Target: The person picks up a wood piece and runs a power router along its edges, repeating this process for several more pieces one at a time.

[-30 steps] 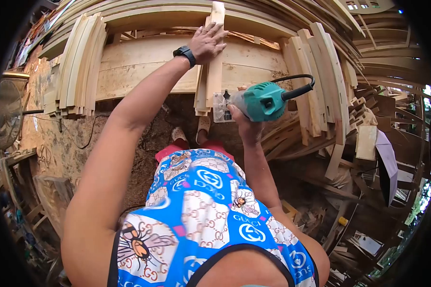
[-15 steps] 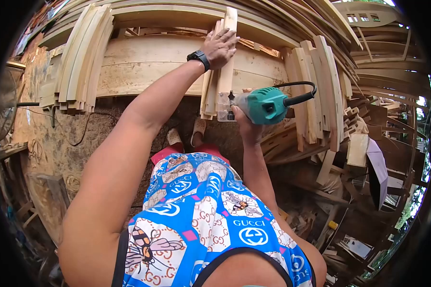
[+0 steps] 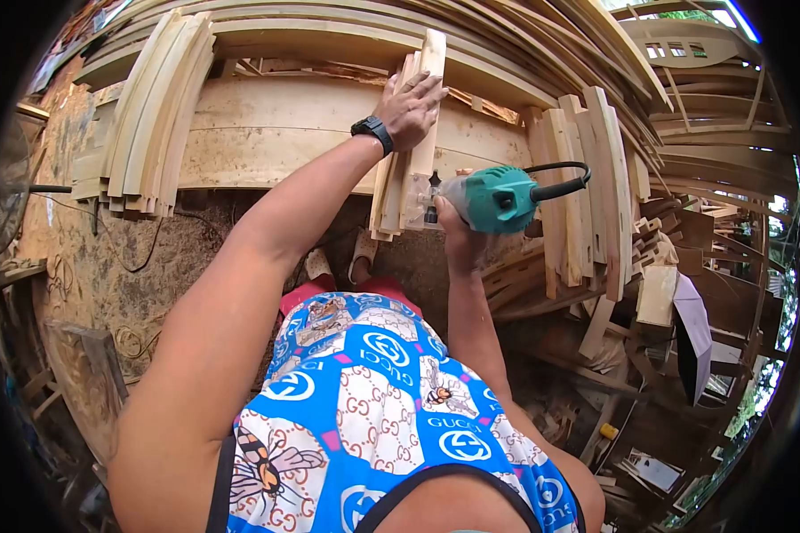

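Observation:
My right hand is wrapped round a teal trim router, which lies on its side. The router's clear base sits against the near end of a pale wooden slat. My left hand, with a black watch on the wrist, lies flat over this slat and the slats standing beside it. Its fingers are stretched out across the wood. Part of my right hand's grip is hidden behind the router body.
The slats rest across a wide plank bench. Upright stacks of slats stand at the left and right. Long boards run behind. The router's black cord loops at its right. Scrap wood lies at the lower right.
The view has shifted slightly, so the bench and slats appear a little lower. Both hands keep their places, the left on the slats and the right on the router at the slat end.

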Motion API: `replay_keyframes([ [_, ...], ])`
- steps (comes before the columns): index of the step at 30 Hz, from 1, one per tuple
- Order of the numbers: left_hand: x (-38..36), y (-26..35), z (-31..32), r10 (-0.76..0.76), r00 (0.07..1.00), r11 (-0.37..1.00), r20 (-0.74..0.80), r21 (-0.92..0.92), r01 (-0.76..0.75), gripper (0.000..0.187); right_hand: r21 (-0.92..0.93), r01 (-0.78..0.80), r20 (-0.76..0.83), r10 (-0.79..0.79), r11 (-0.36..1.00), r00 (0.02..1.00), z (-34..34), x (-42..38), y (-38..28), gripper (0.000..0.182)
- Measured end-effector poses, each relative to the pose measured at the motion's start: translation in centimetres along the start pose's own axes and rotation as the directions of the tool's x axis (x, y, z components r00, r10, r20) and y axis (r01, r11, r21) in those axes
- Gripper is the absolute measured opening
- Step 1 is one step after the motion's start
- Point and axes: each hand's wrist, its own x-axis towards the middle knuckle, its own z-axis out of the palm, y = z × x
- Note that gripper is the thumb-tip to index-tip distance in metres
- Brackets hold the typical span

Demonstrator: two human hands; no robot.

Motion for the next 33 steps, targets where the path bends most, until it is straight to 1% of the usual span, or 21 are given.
replay_keyframes([
  [2, -0.2, 0.1, -0.2, 0.0, 1.0, 1.0, -0.003, -0.02, 0.0, 0.052, -0.059, -0.014, -0.011, 0.013, 0.998, 1.0, 0.2, 0.7, 0.5, 0.039],
  [4, -0.4, 0.2, -0.4, -0.038, 0.999, 0.995, 0.025, -0.092, 0.04, 0.054, -0.071, -0.026, -0.018, 0.025, 0.997, 1.0, 0.5, 1.5, 1.1, 0.036],
  [6, -0.5, 0.2, -0.5, -0.033, 0.999, 0.995, 0.014, -0.091, 0.034, 0.054, -0.083, -0.037, -0.026, 0.035, 0.996, 0.999, 1.0, 2.4, 1.2, 0.034],
  [8, -0.4, 0.1, -0.4, -0.029, 1.0, 0.996, 0.003, -0.089, 0.029, 0.054, -0.019, -0.025, -0.072, 0.024, 1.0, 0.997, 1.6, 3.6, 0.9, 0.031],
  [10, -0.6, -0.2, 0.2, -0.038, 0.996, 0.97, -0.078, -0.244, 0.018, 0.053, -0.043, -0.059, -0.072, 0.056, 0.997, 0.996, 1.9, 4.8, 0.5, 0.034],
  [12, -0.9, -0.2, 0.5, -0.034, 0.993, 0.964, -0.111, -0.267, 0.003, 0.051, 0.084, -0.055, -0.091, 0.063, 0.995, 0.994, 2.4, 6.0, 1.2, 0.038],
  [14, -1.0, -0.1, 0.6, -0.151, 0.981, 0.793, -0.125, -0.608, 0.045, 0.05, 0.066, -0.039, -0.068, 0.043, 0.997, 0.997, 2.5, 7.0, 1.2, 0.04],
  [15, -1.1, 0.6, -0.2, -0.264, 0.964, 0.574, -0.035, -0.809, 0.127, 0.055, 0.096, -0.02, -0.061, 0.026, 0.995, 0.998, 2.6, 7.3, 1.4, 0.036],
  [16, -1.5, 1.3, -1.0, -0.26, 0.965, 0.575, -0.035, -0.808, 0.126, 0.055, 0.126, -0.002, -0.054, 0.008, 0.992, 0.998, 2.7, 7.6, 1.5, 0.033],
  [18, -2.9, 2.6, -2.9, -0.325, 0.945, 0.511, 0.035, -0.834, 0.207, 0.062, 0.159, -0.002, -0.066, 0.013, 0.987, 0.998, 3.0, 7.8, 1.5, 0.032],
  [19, -4.0, 3.3, -3.8, -0.299, 0.953, 0.565, 0.047, -0.796, 0.216, 0.07, 0.185, -0.023, -0.065, 0.035, 0.983, 0.997, 3.1, 8.0, 1.4, 0.035],
  [21, -6.9, 4.3, -2.9, -0.294, 0.956, 0.587, 0.001, -0.789, 0.181, 0.073, 0.215, -0.037, -0.066, 0.052, 0.976, 0.996, 3.3, 8.3, 1.3, 0.038],
  [22, -8.3, 5.6, -4.0, -0.286, 0.958, 0.616, 0.017, -0.763, 0.197, 0.078, 0.211, -0.027, -0.08, 0.045, 0.977, 0.996, 3.3, 8.4, 1.1, 0.038],
  [23, -9.8, 6.2, -3.6, -0.214, 0.976, 0.718, -0.039, -0.683, 0.13, 0.086, 0.207, -0.014, -0.096, 0.035, 0.978, 0.995, 3.4, 8.6, 1.0, 0.038],
  [24, -10.6, 7.5, -4.1, -0.205, 0.978, 0.723, -0.046, -0.681, 0.119, 0.086, 0.21, -0.004, -0.103, 0.026, 0.978, 0.994, 3.3, 8.8, 1.3, 0.038],
  [26, -11.9, 10.3, -4.9, -0.332, 0.942, 0.878, 0.042, -0.351, 0.325, 0.098, 0.105, 0.003, -0.063, 0.003, 0.994, 0.998, 3.2, 8.9, 1.9, 0.039],
  [27, -11.9, 10.8, -5.0, -0.326, 0.945, 0.881, 0.035, -0.35, 0.317, 0.098, 0.128, 0.02, -0.104, -0.007, 0.992, 0.995, 3.5, 9.0, 1.4, 0.035],
  [29, -11.8, 11.2, -4.8, -0.39, 0.915, 0.889, 0.105, -0.215, 0.404, 0.113, 0.113, 0.037, -0.108, -0.025, 0.993, 0.994, 3.7, 9.2, 1.5, 0.035],
  [30, -11.7, 11.2, -4.8, -0.387, 0.917, 0.892, 0.097, -0.215, 0.399, 0.113, 0.096, 0.043, -0.108, -0.033, 0.994, 0.994, 3.7, 9.2, 1.7, 0.034],
  [31, -11.7, 11.0, -4.8, -0.381, 0.917, 0.895, 0.117, -0.201, 0.398, 0.114, 0.018, 0.038, -0.051, -0.037, 0.999, 0.998, 3.4, 9.4, 1.7, 0.04],
  [33, -11.6, 10.8, -5.0, -0.374, 0.919, 0.901, 0.128, -0.186, 0.392, 0.116, 0.069, 0.01, -0.052, -0.006, 0.998, 0.999, 3.6, 9.5, 1.6, 0.04],
])
